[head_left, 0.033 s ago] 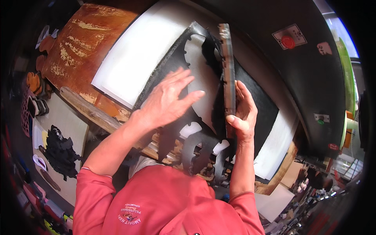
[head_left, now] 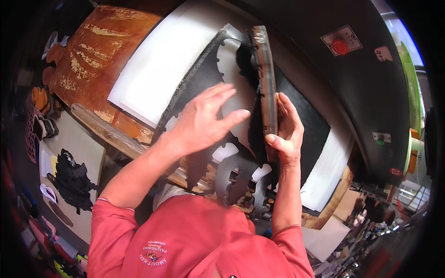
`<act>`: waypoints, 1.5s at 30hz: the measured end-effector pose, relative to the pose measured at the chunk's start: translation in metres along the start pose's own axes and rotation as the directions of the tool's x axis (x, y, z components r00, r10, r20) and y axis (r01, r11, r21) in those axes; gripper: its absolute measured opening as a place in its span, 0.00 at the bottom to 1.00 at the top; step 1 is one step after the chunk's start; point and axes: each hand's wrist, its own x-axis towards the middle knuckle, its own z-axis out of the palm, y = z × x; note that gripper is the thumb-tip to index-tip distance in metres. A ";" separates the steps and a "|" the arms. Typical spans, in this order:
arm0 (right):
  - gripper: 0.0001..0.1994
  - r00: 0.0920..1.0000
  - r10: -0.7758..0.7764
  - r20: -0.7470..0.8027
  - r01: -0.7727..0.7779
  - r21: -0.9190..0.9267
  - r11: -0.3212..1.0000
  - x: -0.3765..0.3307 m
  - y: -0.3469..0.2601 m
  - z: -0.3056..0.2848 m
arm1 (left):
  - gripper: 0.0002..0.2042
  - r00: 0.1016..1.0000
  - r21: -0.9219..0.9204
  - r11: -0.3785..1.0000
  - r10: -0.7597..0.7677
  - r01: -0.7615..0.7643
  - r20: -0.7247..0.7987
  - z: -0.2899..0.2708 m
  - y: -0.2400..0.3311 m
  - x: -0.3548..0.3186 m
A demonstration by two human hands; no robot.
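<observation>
My right hand (head_left: 287,132) grips a long, narrow cutting die (head_left: 268,88), stood on edge, with the thumb on its near face and the fingers behind it. Its side is brownish and notched. Beneath lies a black leather sheet (head_left: 194,83) with cut-out gaps. Through a large curved gap, pale board shows. My left hand (head_left: 204,118) hovers over the sheet's left part, fingers spread, thumb toward the die, holding nothing. Ragged leather strips (head_left: 227,178) hang over the near edge toward my body.
A white cutting board (head_left: 148,69) lies under the leather, beside a worn brown board (head_left: 97,51). The dark machine body (head_left: 361,88) rises at right with a red button (head_left: 340,46). At left, a side table (head_left: 85,148) bears black scraps (head_left: 72,180).
The die's far end has tipped slightly left. My left hand has shifted a little right, closer to the die. My right hand keeps its grip.
</observation>
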 end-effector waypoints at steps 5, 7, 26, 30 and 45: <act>0.58 1.000 -0.014 0.005 0.013 0.044 0.999 0.000 0.000 -0.002 | 0.14 0.965 -0.140 0.954 -0.262 0.264 0.031 0.026 0.017 0.011; 0.58 0.999 -0.028 -0.017 0.030 0.114 0.993 -0.002 -0.001 -0.003 | 0.12 0.957 -0.170 0.950 -0.279 0.264 -0.075 0.027 0.008 0.010; 0.61 0.858 -0.368 -0.358 0.361 -0.087 0.928 -0.055 -0.107 -0.060 | 0.14 0.972 0.129 0.965 -0.219 0.229 -0.085 0.017 -0.014 -0.007; 0.57 0.805 -0.479 -0.351 0.465 -0.128 0.876 -0.069 -0.122 -0.095 | 0.14 0.972 0.146 0.962 -0.218 0.229 -0.089 0.014 -0.010 -0.006; 0.50 0.974 -0.224 0.019 0.164 -0.737 0.655 -0.072 -0.059 -0.116 | 0.14 0.982 -0.079 0.994 -0.090 0.077 -0.168 -0.048 0.031 0.034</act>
